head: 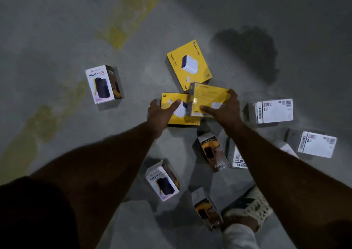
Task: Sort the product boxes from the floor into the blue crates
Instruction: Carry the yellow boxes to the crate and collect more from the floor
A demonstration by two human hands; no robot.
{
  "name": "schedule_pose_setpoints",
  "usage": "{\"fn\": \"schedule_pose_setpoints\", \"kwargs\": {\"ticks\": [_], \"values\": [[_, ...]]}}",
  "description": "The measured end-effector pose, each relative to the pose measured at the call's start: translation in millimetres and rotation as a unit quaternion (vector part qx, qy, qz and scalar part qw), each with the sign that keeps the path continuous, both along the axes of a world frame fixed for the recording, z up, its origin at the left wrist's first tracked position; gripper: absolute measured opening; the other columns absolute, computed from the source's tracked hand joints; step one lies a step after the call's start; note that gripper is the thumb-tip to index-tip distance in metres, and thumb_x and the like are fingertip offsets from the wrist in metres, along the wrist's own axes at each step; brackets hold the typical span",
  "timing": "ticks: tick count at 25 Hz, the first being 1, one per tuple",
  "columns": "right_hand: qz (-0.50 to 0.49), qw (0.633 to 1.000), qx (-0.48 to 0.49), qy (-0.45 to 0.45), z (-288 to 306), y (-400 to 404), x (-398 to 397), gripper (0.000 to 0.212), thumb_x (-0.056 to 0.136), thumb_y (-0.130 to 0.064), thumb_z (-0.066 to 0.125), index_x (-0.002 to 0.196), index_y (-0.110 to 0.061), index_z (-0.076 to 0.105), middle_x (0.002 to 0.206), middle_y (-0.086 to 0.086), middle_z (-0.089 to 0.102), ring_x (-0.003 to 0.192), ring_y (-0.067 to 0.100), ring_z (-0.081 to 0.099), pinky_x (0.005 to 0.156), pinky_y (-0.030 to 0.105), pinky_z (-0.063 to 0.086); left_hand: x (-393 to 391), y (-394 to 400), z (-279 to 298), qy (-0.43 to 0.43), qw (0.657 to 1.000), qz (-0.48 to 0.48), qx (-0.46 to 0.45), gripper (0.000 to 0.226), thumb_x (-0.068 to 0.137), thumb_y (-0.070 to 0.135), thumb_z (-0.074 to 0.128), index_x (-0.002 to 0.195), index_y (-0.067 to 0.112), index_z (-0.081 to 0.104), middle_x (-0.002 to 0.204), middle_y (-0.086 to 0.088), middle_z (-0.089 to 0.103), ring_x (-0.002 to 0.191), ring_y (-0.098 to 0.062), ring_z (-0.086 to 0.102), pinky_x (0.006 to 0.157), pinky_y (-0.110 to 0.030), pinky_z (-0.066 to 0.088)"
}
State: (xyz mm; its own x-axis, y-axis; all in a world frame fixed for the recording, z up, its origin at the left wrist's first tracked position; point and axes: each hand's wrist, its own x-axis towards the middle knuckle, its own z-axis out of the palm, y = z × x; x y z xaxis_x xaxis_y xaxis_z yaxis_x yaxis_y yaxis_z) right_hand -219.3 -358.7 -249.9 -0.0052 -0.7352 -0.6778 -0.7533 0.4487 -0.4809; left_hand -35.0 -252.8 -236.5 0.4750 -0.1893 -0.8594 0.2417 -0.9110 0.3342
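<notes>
Right hand point(223, 108) grips a tilted yellow charger box point(208, 101), long axis crosswise; left hand point(162, 113), fingers spread, presses the flat yellow box point(172, 104) beside it.

- floor point(57, 39): matt grey concrete, rough, stained
- yellow charger box point(208, 101): glossy film-wrapped cardboard
- Portronics box point(274, 111): matt white card
- shoe point(251, 206): knit fabric

3 yellow boxes point(189, 65) cluster on floor.

Bare floor point(57, 39) lies open left; scattered boxes point(274, 111) crowd the right.
</notes>
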Motion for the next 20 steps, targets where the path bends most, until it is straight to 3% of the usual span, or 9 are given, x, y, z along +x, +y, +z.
{"fn": "schedule_pose_setpoints", "kwargs": {"ticks": [1, 3, 6, 9, 11, 13, 15, 17, 20], "values": [[0.009, 1.0, 0.014, -0.003, 10.2, 9.7, 9.3, 0.138, 0.032, -0.068, 0.089, 0.145, -0.016, 0.03, 0.137, 0.011, 0.046, 0.128, 0.027, 0.046, 0.107, 0.046, 0.041, -2.7, 3.1, -3.9, 0.016, 1.0, 0.014, -0.002, 0.12, 0.035, 0.087, 0.073, 0.137, 0.03, 0.046, 0.136, 0.001, 0.052, 0.117, -0.025, 0.057, 0.085, -0.047, 0.058], [0.06, 0.996, 0.065, -0.019, 35.0, 28.1, 28.6, 0.133, 0.048, -0.04, 0.096, 0.152, -0.01, 0.019, 0.147, 0.015, 0.033, 0.137, 0.027, 0.034, 0.111, 0.033, 0.03, -6.4, 6.7, -1.9, 0.062, 0.997, 0.049, -0.026, 0.109, 0.031, 0.081, 0.081, 0.122, 0.026, 0.06, 0.117, 0.002, 0.068, 0.103, -0.022, 0.068, 0.081, -0.046, 0.06], [0.085, 0.988, 0.123, -0.042, 31.5, 40.0, 42.6, 0.112, 0.063, -0.023, 0.091, 0.15, -0.013, 0.022, 0.141, 0.013, 0.032, 0.13, 0.021, 0.036, 0.096, 0.023, 0.034, 2.9, 4.1, 6.0, 0.163, 0.983, 0.056, -0.063, 0.062, 0.064, 0.048, 0.088, 0.114, 0.018, 0.068, 0.105, -0.007, 0.075, 0.089, -0.022, 0.075, 0.075, -0.038, 0.061], [0.0, 0.992, 0.107, -0.065, 29.3, 21.4, 52.4, 0.073, 0.079, -0.03, 0.078, 0.139, -0.013, 0.04, 0.135, 0.011, 0.036, 0.11, 0.017, 0.048, 0.092, 0.03, 0.046, 21.9, 3.0, 9.8, 0.212, 0.974, 0.053, -0.059, 0.043, 0.077, 0.036, 0.08, 0.114, 0.015, 0.07, 0.104, -0.01, 0.075, 0.094, -0.026, 0.073, 0.086, -0.043, 0.059], [-0.041, 0.999, 0.007, -0.012, 27.8, -3.2, 59.6, 0.056, 0.082, -0.032, 0.072, 0.129, -0.012, 0.049, 0.131, 0.013, 0.043, 0.107, 0.02, 0.053, 0.092, 0.038, 0.048, 39.4, 3.9, 11.1, 0.214, 0.971, 0.069, -0.078, 0.044, 0.081, 0.033, 0.077, 0.119, 0.013, 0.068, 0.11, -0.012, 0.074, 0.1, -0.029, 0.072, 0.092, -0.05, 0.055], [-0.01, 0.996, -0.08, 0.039, 19.9, -28.3, 68.9, 0.058, 0.082, -0.035, 0.071, 0.129, -0.009, 0.049, 0.132, 0.014, 0.046, 0.12, 0.029, 0.049, 0.096, 0.04, 0.042, 60.6, 5.1, 13.0, 0.215, 0.969, 0.067, -0.103, 0.042, 0.085, 0.031, 0.072, 0.123, 0.013, 0.065, 0.114, -0.011, 0.072, 0.104, -0.031, 0.07, 0.093, -0.052, 0.054], [0.055, 0.994, -0.096, 0.027, 12.3, -47.1, 83.8, 0.07, 0.081, -0.039, 0.072, 0.135, -0.004, 0.045, 0.137, 0.015, 0.045, 0.129, 0.031, 0.041, 0.102, 0.039, 0.037, 83.3, 3.5, 14.0, 0.214, 0.968, 0.054, -0.117, 0.041, 0.088, 0.029, 0.069, 0.126, 0.014, 0.063, 0.116, -0.01, 0.072, 0.107, -0.03, 0.069, 0.093, -0.05, 0.054], [0.108, 0.992, -0.068, -0.001, 0.7, -52.7, 101.3, 0.077, 0.072, -0.049, 0.074, 0.131, -0.005, 0.05, 0.13, 0.014, 0.054, 0.123, 0.032, 0.048, 0.102, 0.04, 0.04, 99.7, -0.1, 16.3, 0.197, 0.972, 0.042, -0.117, 0.038, 0.089, 0.027, 0.068, 0.124, 0.013, 0.063, 0.116, -0.01, 0.072, 0.106, -0.029, 0.069, 0.091, -0.047, 0.055], [0.022, 0.999, -0.011, -0.034, -43.3, -50.4, 114.7, 0.088, 0.049, -0.071, 0.067, 0.115, -0.014, 0.059, 0.113, 0.008, 0.065, 0.108, 0.029, 0.06, 0.096, 0.046, 0.048, 103.9, -18.0, 19.1, 0.133, 0.982, -0.027, -0.129, 0.032, 0.084, 0.024, 0.074, 0.114, 0.014, 0.064, 0.109, -0.01, 0.073, 0.092, -0.024, 0.072, 0.08, -0.037, 0.059]]}}
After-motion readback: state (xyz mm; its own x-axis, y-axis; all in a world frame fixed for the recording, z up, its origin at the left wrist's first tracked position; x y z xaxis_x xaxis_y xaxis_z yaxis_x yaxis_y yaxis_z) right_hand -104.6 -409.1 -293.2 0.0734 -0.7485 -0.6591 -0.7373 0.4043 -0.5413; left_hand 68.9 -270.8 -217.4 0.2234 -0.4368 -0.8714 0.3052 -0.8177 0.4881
